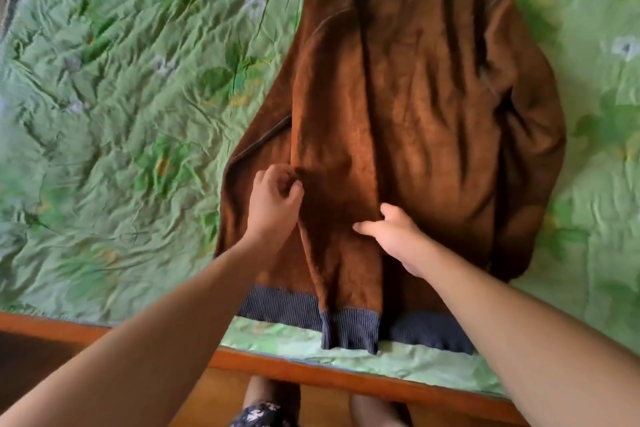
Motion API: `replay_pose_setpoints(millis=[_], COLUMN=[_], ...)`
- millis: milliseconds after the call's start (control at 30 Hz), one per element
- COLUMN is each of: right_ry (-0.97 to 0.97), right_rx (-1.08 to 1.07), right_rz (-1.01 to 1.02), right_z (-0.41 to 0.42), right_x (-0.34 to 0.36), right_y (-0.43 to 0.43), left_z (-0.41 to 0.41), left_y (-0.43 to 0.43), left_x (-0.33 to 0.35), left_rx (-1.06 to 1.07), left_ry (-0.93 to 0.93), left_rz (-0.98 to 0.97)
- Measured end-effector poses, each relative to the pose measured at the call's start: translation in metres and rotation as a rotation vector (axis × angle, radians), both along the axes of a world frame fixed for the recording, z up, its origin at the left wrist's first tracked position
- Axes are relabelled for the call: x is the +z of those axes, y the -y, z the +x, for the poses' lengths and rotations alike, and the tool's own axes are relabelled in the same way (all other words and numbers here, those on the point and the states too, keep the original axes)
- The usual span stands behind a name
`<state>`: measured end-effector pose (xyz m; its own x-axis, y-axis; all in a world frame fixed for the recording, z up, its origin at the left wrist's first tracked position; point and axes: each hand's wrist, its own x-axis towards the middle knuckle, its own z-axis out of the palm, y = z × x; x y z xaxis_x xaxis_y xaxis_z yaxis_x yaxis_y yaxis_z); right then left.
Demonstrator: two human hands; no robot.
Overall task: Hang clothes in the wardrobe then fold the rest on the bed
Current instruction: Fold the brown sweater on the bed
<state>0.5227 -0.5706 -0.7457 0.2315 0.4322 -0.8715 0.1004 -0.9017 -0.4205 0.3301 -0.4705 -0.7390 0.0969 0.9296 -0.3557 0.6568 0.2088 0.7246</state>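
Under both hands, on the crumpled green floral bedspread (104,114): one rust-brown knitted sweater (433,114) with dark blue ribbed hem (277,305), laid flat, collar at the far end. Its folded-in sleeve (339,149) runs down between the hands. Left hand (273,198): arm extended, fingers curled, pinching the sleeve's left edge. Right hand (391,236): thumb out, fingers tucked under the sleeve's right edge, gripping it. Orange-brown wooden bed frame (311,371) lies below both wrists.

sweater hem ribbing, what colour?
Dark blue-grey ribbing on the hem of the brown sweater; head view.
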Motion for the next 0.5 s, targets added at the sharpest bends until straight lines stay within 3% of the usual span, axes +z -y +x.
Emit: replay_pose_setpoints(millis=[233,367,500], right_ry=[-0.043,0.002,0.101], right_rx=[-0.185,-0.335,-0.355], right_rz=[0.051,0.228,0.370], right_z=[0.001,0.014,0.032], right_x=[-0.016,-0.017,-0.013], right_y=[-0.013,-0.054,-0.130], left_z=[0.035,0.047,0.049], left_y=[-0.100,-0.131,-0.141], left_x=[-0.011,-0.015,-0.014], left_rx=[0.266,0.269,0.277], left_ry=[0.378,0.485,0.668], left_rz=[-0.398,-0.492,-0.592])
